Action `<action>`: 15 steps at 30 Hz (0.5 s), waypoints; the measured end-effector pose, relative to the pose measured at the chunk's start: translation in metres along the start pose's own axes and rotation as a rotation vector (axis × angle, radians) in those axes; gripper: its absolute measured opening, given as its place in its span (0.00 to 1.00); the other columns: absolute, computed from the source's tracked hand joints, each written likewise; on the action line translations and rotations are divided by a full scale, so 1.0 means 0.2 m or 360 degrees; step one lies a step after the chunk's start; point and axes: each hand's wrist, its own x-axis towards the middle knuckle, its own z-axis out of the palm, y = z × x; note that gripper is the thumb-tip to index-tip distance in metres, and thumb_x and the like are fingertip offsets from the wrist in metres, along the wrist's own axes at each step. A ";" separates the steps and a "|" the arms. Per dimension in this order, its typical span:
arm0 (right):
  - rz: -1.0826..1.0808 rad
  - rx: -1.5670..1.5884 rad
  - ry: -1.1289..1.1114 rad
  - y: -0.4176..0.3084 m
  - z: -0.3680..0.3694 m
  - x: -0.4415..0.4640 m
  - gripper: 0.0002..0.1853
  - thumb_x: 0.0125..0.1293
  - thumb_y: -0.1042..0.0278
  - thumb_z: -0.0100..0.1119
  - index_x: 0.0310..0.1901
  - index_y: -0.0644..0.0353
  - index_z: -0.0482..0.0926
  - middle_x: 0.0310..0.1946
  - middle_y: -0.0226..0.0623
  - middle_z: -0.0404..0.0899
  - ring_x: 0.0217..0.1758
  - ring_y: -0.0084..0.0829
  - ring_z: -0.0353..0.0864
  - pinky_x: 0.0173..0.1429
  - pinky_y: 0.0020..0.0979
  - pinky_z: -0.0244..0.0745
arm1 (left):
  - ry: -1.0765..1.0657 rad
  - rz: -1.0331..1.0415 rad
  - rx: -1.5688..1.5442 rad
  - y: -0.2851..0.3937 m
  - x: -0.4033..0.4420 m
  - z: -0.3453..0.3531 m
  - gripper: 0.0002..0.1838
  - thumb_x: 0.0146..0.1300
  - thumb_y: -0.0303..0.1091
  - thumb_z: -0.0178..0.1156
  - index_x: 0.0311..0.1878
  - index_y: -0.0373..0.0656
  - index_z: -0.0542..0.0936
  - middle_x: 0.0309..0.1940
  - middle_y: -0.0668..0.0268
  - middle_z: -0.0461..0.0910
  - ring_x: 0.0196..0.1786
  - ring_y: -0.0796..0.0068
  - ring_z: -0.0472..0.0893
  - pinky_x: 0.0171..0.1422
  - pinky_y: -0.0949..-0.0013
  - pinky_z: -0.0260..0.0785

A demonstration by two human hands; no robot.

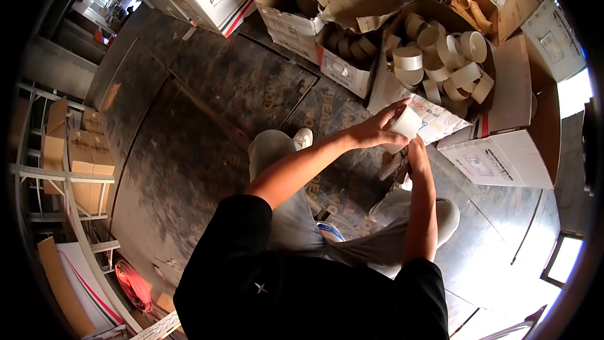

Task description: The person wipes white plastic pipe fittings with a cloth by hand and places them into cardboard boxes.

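A white cylindrical pipe fitting is between my two hands, above the near edge of a box of fittings. My left hand is closed round its left side. At its lower right, my right hand has its fingers pressed together on a brown cloth that hangs below the fitting. The open carton just beyond my hands holds several loose white pipe fittings.
An open, tilted carton stands on the right. More cartons line the back, some with torn flaps. At the left is a metal rack with brown boxes and a red hose coil. Dark boards cover the floor.
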 end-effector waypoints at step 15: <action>-0.0826 -0.1371 0.0831 -0.19 0.09 -0.08 0.10 0.52 0.76 0.64 0.38 0.59 0.81 0.32 0.44 0.85 0.35 0.46 0.87 0.40 0.37 0.79 | -0.0222 -0.0603 -0.0060 0.13 -0.04 -0.02 0.47 0.68 0.68 0.55 0.79 0.43 0.59 0.74 0.53 0.65 0.77 0.63 0.61 0.81 0.61 0.47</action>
